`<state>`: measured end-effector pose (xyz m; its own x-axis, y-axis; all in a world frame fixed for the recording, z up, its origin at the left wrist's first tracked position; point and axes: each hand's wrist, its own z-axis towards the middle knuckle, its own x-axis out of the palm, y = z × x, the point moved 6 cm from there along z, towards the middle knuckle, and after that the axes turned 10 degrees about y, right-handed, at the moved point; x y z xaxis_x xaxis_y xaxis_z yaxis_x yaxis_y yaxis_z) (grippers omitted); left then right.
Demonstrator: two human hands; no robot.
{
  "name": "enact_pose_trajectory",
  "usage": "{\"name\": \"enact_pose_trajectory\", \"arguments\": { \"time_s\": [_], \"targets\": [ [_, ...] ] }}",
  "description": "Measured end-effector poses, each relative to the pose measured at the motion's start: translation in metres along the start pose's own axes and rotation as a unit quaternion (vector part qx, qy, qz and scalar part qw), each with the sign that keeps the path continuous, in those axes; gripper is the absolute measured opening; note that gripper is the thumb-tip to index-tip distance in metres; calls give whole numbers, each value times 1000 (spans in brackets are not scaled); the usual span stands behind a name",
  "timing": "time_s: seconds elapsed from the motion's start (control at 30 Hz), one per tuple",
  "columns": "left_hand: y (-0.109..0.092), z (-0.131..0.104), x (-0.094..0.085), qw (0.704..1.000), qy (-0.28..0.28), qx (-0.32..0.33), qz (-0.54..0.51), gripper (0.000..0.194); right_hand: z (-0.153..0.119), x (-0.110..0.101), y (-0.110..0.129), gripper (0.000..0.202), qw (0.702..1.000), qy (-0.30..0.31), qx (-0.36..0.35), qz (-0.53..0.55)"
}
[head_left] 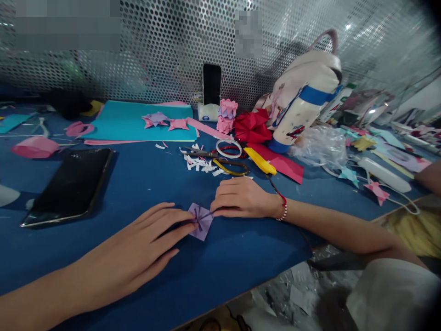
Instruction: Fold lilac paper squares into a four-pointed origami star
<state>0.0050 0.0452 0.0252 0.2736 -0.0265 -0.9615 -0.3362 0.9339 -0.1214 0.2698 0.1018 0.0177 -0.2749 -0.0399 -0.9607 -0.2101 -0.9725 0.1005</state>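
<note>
A small purple piece of folded paper [204,227] lies on the blue tabletop, with crease lines meeting at its middle. My left hand [138,246] comes from the lower left, fingers stretched out, and its fingertips press on the paper's left part. At the paper's right corner, my right hand [241,197] is closed with thumb and fingers pinched on the edge; a beaded red bracelet circles that wrist. Just beyond my right hand are scissors [232,168], white paper scraps [203,165] and a yellow cutter [261,161].
A black phone [70,184] lies at left, and another phone [211,85] stands upright against the perforated metal wall. Turquoise sheets [131,122], a red paper shape [252,126], a bottle [299,115] and a backpack [303,69] fill the back. The table's front edge runs below my right arm.
</note>
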Motion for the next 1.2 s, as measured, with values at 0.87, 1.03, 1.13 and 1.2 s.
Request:
{"name": "enact_pose_trajectory", "arguments": {
  "time_s": [0.87,1.03,1.13,1.2],
  "targets": [
    [8,8,2,994,-35,-47,-90,40,30,5,-3,26,987,46,13,155],
    [30,31,12,983,-62,-99,-145,21,26,11,-3,20,985,38,25,167],
    [35,43,14,978,-66,-101,-171,21,25,11,-5,19,985,35,30,168],
    [35,47,15,977,-68,-93,-181,22,24,12,-6,17,985,36,31,168]
  ]
}}
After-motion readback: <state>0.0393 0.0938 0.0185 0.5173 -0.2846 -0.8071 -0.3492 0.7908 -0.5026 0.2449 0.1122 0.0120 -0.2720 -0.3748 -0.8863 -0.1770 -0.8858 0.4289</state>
